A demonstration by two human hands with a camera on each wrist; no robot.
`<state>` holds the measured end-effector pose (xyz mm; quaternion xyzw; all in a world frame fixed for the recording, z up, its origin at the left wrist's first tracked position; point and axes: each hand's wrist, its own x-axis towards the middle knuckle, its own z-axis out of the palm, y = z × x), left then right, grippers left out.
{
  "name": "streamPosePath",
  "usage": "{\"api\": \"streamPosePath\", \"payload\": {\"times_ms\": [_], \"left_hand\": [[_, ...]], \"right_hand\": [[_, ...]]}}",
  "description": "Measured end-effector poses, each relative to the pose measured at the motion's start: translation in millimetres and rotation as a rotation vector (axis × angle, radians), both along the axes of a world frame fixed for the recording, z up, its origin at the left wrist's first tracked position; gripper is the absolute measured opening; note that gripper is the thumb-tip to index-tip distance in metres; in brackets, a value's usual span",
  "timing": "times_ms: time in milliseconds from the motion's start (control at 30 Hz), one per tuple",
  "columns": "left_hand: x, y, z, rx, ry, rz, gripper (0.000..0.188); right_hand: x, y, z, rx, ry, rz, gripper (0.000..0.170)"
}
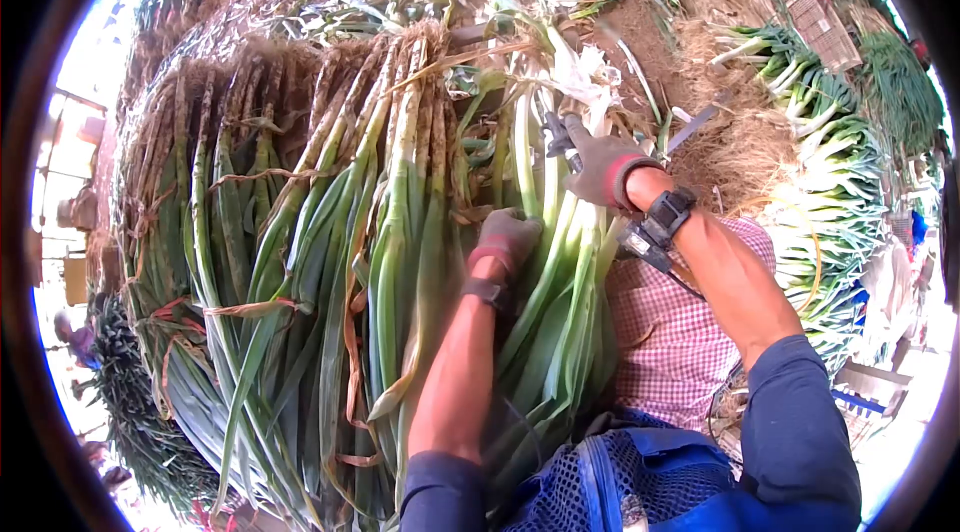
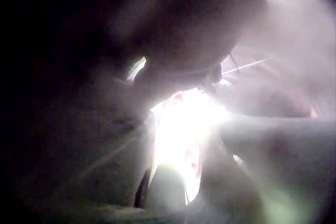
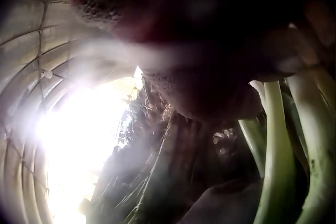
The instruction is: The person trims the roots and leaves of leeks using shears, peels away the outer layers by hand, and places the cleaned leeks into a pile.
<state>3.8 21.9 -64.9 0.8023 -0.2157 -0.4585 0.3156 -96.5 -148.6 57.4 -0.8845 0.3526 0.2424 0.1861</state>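
Note:
My gloved left hand (image 1: 508, 237) lies among long leeks, fingers curled round a pale leek stalk (image 1: 523, 167). Its wrist view is mostly dark and washed out by glare. Up and to the right, my gloved right hand (image 1: 605, 167) grips a small dark grey object (image 1: 556, 136) against the light stalks; I cannot tell what kind of tool it is. In the right wrist view the dark underside of the hand (image 3: 210, 87) hangs close beside green-white leek stalks (image 3: 278, 155). Whitish peeled leaves (image 1: 590, 77) stand just beyond the right hand.
A thick row of untrimmed leeks (image 1: 250, 212) with dry roots fills the left side. A grey blade (image 1: 697, 127) shows right of my right hand. Cleaned leeks (image 1: 830, 172) are stacked at the right, near a crate (image 1: 824, 27). Checked cloth (image 1: 680, 322) covers my lap side.

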Motion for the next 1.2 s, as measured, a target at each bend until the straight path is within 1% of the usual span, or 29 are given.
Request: {"api": "streamPosePath", "payload": {"times_ms": [67, 133, 200, 233, 267, 333, 400, 467, 500, 533, 567, 600, 667, 700, 733, 767, 800, 867, 900, 933, 967, 1000, 1033, 1067, 1100, 1133, 1167, 1200], "left_hand": [[0.2, 0.2, -14.2, 0.038, -0.132, -0.085, 0.039], [-2.5, 2.0, -4.4, 0.044, -0.148, -0.089, 0.039], [-5.4, 5.8, 1.5, 0.054, -0.165, -0.094, 0.038], [-7.1, 6.5, 2.5, 0.04, -0.178, -0.103, 0.038], [-8.7, 7.1, 3.5, 0.026, -0.191, -0.111, 0.037], [-13.3, 10.4, 3.6, 0.005, -0.203, -0.106, 0.036], [-16.8, 12.6, 8.4, -0.015, -0.216, -0.104, 0.034], [-22.5, 11.0, 16.9, -0.005, -0.209, -0.129, 0.032], [-27.3, 10.6, 17.0, -0.008, -0.21, -0.13, 0.032], [-32.7, 10.4, 13.2, -0.061, -0.199, -0.137, 0.031], [-37.8, 10.0, 8.6, -0.112, -0.188, -0.143, 0.03], [-41.5, 8.7, -10.3, -0.171, -0.15, -0.121, 0.029], [-44.2, 11.2, -4.9, -0.111, -0.132, -0.156, 0.029], [-39.0, 13.2, -30.0, -0.111, -0.133, -0.157, 0.029], [-30.3, 17.9, -77.4, -0.213, -0.012, -0.082, 0.029], [-26.7, 22.8, -104.0, -0.311, 0.111, -0.006, 0.029], [-28.1, 25.1, -93.4, -0.307, 0.113, -0.006, 0.029], [-31.2, 29.5, -40.2, -0.252, -0.002, 0.098, 0.028], [-27.7, 29.4, -18.7, -0.173, 0.032, 0.087, 0.026], [-28.2, 31.0, -19.1, -0.167, 0.035, 0.09, 0.026], [-28.5, 31.7, -18.9, -0.202, 0.053, 0.2, 0.025], [-28.7, 32.8, -18.7, -0.235, 0.07, 0.31, 0.025], [-22.1, 31.2, -14.2, -0.144, 0.085, 0.329, 0.021], [-22.9, 32.0, -9.5, -0.141, 0.085, 0.331, 0.021], [-23.4, 33.9, -8.9, -0.182, -0.073, 0.348, 0.02], [-22.9, 35.5, -8.3, -0.222, -0.231, 0.363, 0.02], [-21.9, 36.6, -8.1, -0.235, -0.269, 0.336, 0.022], [-21.2, 36.5, -17.9, -0.233, -0.269, 0.337, 0.022]], "right_hand": [[-3.3, -3.9, -6.3, 0.018, -0.087, -0.045, 0.093], [-7.3, -1.1, -4.7, 0.021, -0.099, -0.068, 0.09], [-17.2, 6.5, -0.1, 0.102, -0.015, -0.006, 0.093], [-22.9, 9.3, 3.9, 0.198, -0.026, 0.038, 0.093], [-29.2, 12.2, 8.7, 0.243, 0.017, 0.086, 0.096], [-43.3, 21.9, 19.8, 0.238, 0.028, 0.141, 0.101], [-55.0, 25.0, 34.9, 0.236, 0.005, 0.142, 0.103], [-65.0, 25.0, 50.8, 0.128, -0.026, 0.041, 0.104], [-71.1, 24.4, 54.7, 0.112, -0.055, 0.033, 0.105], [-72.0, 29.7, 66.6, 0.11, -0.057, 0.031, 0.105], [-72.9, 37.6, 79.7, 0.183, 0.001, 0.046, 0.105], [-75.0, 45.3, 86.3, 0.258, 0.059, 0.06, 0.106], [-84.2, 55.4, 52.6, 0.198, -0.011, 0.255, 0.108], [-82.1, 56.2, 52.5, 0.24, -0.013, 0.221, 0.105], [-79.2, 57.6, 52.1, 0.285, -0.013, 0.187, 0.103], [-74.2, 54.6, 46.5, 0.257, 0.002, 0.166, 0.103], [-68.5, 49.7, 39.9, 0.227, 0.016, 0.147, 0.104], [-65.6, 49.7, 34.0, 0.242, 0.017, 0.164, 0.104], [-64.6, 53.9, 31.0, 0.28, 0.04, 0.232, 0.104], [-63.0, 57.5, 28.8, 0.315, 0.062, 0.301, 0.104], [-60.3, 59.5, 27.3, 0.348, 0.082, 0.369, 0.105], [-53.9, 57.2, 26.2, 0.353, 0.082, 0.37, 0.105], [-44.1, 51.4, 25.4, 0.36, 0.1, 0.29, 0.106], [-36.1, 46.2, 24.8, 0.363, 0.118, 0.211, 0.107], [-30.6, 44.0, 22.3, 0.299, 0.129, 0.215, 0.104], [-29.1, 44.9, 19.6, 0.302, 0.129, 0.218, 0.104], [-30.1, 47.7, 17.1, 0.314, 0.099, 0.257, 0.103], [-30.6, 49.2, 15.6, 0.323, 0.069, 0.295, 0.101]]}}
